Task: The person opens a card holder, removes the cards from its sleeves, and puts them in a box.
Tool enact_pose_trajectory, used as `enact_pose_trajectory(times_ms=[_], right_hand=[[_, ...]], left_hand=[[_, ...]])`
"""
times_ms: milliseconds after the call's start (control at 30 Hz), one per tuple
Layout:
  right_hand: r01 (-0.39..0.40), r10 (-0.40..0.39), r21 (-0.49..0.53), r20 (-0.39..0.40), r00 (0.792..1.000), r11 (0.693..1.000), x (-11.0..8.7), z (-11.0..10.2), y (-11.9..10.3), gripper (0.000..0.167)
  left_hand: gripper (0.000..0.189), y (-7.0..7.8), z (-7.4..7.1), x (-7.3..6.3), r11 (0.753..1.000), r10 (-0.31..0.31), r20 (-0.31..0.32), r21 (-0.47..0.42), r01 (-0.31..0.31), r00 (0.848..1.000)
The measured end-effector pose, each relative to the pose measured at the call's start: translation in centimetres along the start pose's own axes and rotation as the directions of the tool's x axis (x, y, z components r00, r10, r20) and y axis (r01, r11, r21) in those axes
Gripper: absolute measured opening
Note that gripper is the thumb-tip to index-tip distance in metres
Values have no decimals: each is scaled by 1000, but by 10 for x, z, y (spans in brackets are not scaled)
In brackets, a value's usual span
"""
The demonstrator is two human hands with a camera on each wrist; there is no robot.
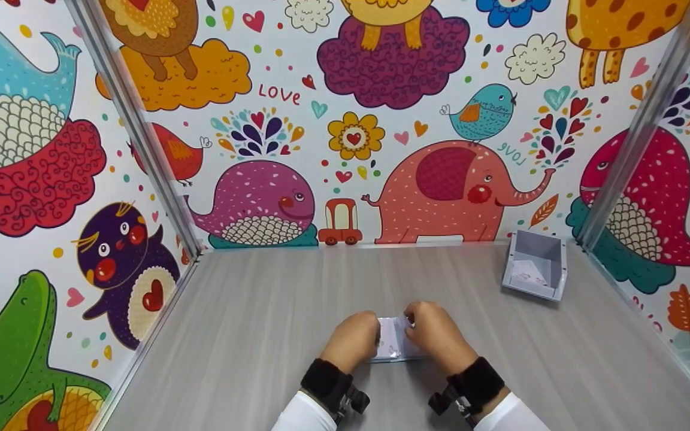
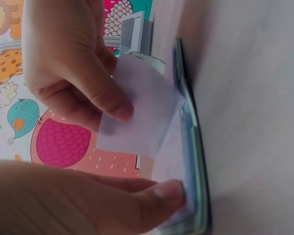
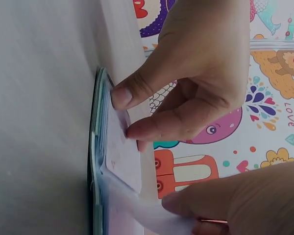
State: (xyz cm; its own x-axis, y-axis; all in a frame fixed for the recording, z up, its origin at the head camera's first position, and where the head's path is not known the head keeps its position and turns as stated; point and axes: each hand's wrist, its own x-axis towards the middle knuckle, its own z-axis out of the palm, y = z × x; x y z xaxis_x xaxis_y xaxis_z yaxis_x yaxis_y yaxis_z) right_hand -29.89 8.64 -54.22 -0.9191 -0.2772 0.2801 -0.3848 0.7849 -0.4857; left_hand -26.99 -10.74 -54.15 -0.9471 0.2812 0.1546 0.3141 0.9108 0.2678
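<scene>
Currently, a small open booklet (image 1: 389, 341) lies on the tabletop (image 1: 249, 323) between the two hands, touching the left one. The left hand (image 1: 350, 341) pinches the booklet's side nearest it, thumb at the edge. The right hand (image 1: 439, 332) pinches a pale sheet (image 2: 142, 110) between thumb and fingers, raised over the booklet. Well beyond the right hand, farther right, stands a grey box (image 1: 530, 292) holding a pale card (image 1: 526, 273).

Head view from above, facing forward and down over tabletop (image 1: 261, 317), wrist views low, close, rolled sideways, angled inward, sharing card holder (image 1: 389, 339)
</scene>
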Motion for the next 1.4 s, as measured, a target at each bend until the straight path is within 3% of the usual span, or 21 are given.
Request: enact_pose_trajectory(times_ms=[300,567,733,1033,1167,1300,1400], right_hand=[[-94,94,13,1,996,995,3,0,15,36],[-166,166,-6,50,985,986,5,3,22,45],[-192,193,-19,69,979,981,5,3,24,43],[-188,190,-37,58,980,981,5,0,23,25],[-148,145,68,52,988,987,5,1,17,13],[-123,102,218,108,989,968,5,5,10,8],[-105,77,234,124,989,966,4,10,5,10]], left_hand=[[26,-1,5,1,999,19,-32,27,-18,999],[19,1,4,0,994,44,-72,102,-36,996],[14,2,3,-1,991,44,-85,130,-33,995],[18,1,0,-2,996,42,-53,80,-38,998],[19,0,0,-2,996,56,-61,78,-51,997],[19,-2,1,-2,997,44,-52,61,-41,998],[20,-3,1,-1,999,21,-32,42,-20,999]])
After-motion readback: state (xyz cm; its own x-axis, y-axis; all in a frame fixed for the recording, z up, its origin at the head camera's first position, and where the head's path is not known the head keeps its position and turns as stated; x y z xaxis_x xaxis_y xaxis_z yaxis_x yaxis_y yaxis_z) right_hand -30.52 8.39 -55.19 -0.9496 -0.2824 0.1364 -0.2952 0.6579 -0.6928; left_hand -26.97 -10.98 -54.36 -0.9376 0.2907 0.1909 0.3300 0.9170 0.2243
